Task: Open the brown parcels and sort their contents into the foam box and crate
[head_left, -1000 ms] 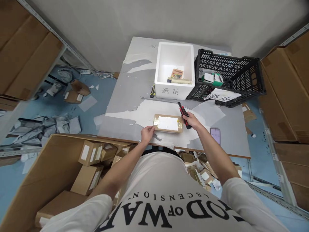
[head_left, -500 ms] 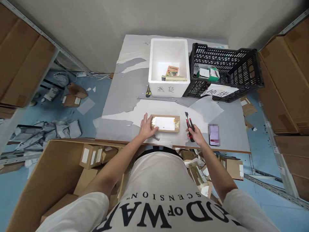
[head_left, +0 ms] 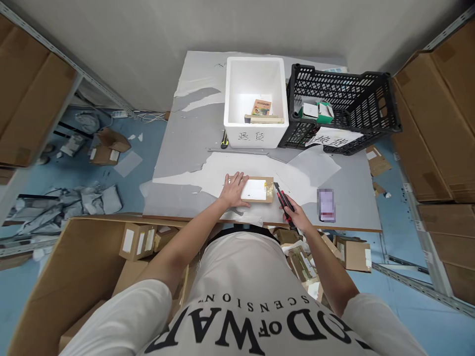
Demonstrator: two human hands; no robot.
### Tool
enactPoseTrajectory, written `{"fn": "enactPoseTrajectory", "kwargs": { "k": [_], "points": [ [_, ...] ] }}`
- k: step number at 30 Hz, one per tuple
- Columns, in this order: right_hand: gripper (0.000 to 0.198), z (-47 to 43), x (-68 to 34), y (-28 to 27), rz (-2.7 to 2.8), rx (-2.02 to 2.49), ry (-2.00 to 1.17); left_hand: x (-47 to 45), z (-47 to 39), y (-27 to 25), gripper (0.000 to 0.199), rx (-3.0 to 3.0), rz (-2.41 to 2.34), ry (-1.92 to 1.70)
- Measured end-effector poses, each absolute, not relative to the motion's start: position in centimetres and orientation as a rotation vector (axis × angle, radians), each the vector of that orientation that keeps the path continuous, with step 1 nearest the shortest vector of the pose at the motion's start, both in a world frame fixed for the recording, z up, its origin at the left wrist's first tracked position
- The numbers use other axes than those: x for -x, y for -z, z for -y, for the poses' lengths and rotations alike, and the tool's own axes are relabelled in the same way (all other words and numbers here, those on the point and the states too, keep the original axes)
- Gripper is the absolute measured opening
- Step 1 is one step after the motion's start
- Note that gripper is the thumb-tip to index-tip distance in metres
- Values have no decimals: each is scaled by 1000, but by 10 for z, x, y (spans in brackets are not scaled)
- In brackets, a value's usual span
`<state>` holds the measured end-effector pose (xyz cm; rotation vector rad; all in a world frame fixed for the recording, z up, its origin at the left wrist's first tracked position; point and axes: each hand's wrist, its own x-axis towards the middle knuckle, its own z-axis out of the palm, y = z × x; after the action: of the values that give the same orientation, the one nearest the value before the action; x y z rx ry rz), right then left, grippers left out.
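A small flat cardboard box (head_left: 269,190) with a white label and clear tape lies near the table's front edge. My left hand (head_left: 234,190) rests flat over its left end, fingers spread, covering part of the label. In my right hand (head_left: 293,212) is a red and black utility knife (head_left: 284,200), gripped around the handle. Its blade points up and left, with the tip close to the box's right end; whether it touches cannot be made out.
A white foam box (head_left: 256,136) with booklets and a black crate (head_left: 341,104) holding small boxes stand at the back. A phone (head_left: 326,205) lies right, a yellow cutter (head_left: 224,140) near the foam box. A big carton (head_left: 40,277) of parcels stands front left.
My left hand has slid right, further onto the cardboard box. My right hand has brought the utility knife left, so its tip is now near the box's right end.
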<state>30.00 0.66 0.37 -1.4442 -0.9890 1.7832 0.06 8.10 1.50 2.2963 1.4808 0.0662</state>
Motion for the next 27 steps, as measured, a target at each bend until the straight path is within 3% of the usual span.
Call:
{"fn": "enactPoseTrajectory", "kwargs": {
  "k": [27],
  "points": [
    [76, -10, -325, -25, 1448, 1626, -1771, 0, -78, -13, 108, -2419, -1533, -92]
  ]
}}
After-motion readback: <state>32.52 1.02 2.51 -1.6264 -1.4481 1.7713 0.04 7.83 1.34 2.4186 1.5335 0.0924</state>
